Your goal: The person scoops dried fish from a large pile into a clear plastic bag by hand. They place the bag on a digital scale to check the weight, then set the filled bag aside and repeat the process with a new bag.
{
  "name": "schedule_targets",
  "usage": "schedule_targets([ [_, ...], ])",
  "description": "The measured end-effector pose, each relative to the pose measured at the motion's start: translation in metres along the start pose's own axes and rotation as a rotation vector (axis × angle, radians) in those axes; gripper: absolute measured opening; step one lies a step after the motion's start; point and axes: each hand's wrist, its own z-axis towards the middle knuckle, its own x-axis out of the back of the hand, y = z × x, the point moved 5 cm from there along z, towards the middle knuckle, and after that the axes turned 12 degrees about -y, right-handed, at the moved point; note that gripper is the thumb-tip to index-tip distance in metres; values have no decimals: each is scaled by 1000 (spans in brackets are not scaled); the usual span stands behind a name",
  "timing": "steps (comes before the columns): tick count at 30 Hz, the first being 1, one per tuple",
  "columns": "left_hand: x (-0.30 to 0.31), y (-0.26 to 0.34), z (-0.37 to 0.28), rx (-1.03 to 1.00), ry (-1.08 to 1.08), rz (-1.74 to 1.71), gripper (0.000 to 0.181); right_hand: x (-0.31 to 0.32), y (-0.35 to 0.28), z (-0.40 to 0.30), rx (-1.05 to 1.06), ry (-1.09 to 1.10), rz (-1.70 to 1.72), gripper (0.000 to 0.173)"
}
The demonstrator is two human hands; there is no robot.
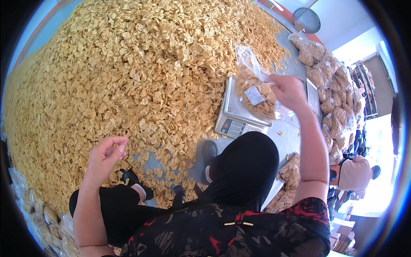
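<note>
My right hand [289, 91] grips the gathered upper part of a clear plastic bag [255, 69], which holds thin yellowish dried chips and bears a white printed label [254, 95]. The bag is over the metal pan of a digital weighing scale [236, 104]; whether its weight rests there I cannot tell. To the left, my left hand [106, 157] is raised above a large heap of loose chips [128, 80]. Its fingers are loosely curled, with a gap between thumb and forefinger, and nothing shows in them.
Several filled bags [337, 96] are stacked along the right. More bags [48, 221] lie at the lower left and another filled bag [290, 173] beside my right knee. A round perforated basket [306, 20] is at the upper right. Another person [354, 173] is beyond the stack.
</note>
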Motion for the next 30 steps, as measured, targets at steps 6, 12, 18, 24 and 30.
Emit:
schedule_targets([
  [6,-9,-37,28,82,-44,73,23,-223,111,67,-182,227,12,30],
  [12,-9,-58,34,221,-36,76,23,-302,84,79,-43,149,334,19],
  [18,-29,-3,39,145,-139,241,24,-234,89,64,-30,45,255,23],
  [24,-27,37,16,-22,-194,324,31,-162,63,53,6,-61,267,21],
  [30,-23,36,-4,-33,-189,376,31,-149,24,83,119,-209,232,21],
])
